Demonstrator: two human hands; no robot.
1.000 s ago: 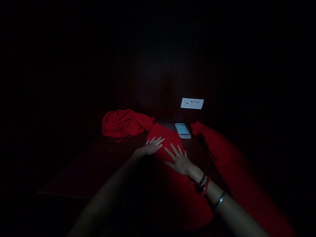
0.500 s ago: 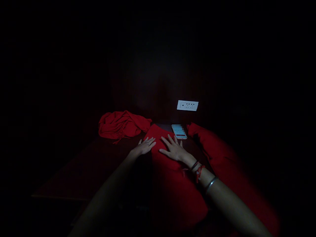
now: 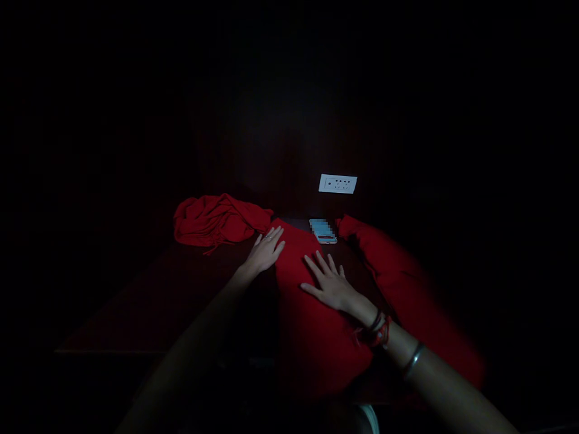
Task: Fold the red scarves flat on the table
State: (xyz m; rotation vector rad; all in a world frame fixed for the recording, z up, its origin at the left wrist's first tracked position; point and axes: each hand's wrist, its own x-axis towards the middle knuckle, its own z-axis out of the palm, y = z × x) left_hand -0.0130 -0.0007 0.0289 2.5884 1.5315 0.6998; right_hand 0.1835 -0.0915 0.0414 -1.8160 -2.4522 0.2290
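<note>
A long strip of red cloth [image 3: 296, 289] lies over the dark table, its near end hanging toward me. My left hand [image 3: 266, 250] rests at the cloth's far left edge, fingers stretched out, a ring on one finger. Flat on the cloth's right side lies my right hand [image 3: 330, 283] with its fingers spread. Neither hand grips anything. Beyond my right hand is a phone [image 3: 324, 231] with a lit screen.
To the left sits a crumpled red cloth [image 3: 217, 220] with loose strings. Another red cloth [image 3: 402, 277] stretches along the right side. A white wall socket [image 3: 338, 184] is on the dark back wall. The table's front edge [image 3: 108, 351] shows at the left; the surroundings are very dark.
My right hand has slid toward me and slightly right along the cloth. My left hand has shifted a little farther up its left edge. The view has tilted slightly.
</note>
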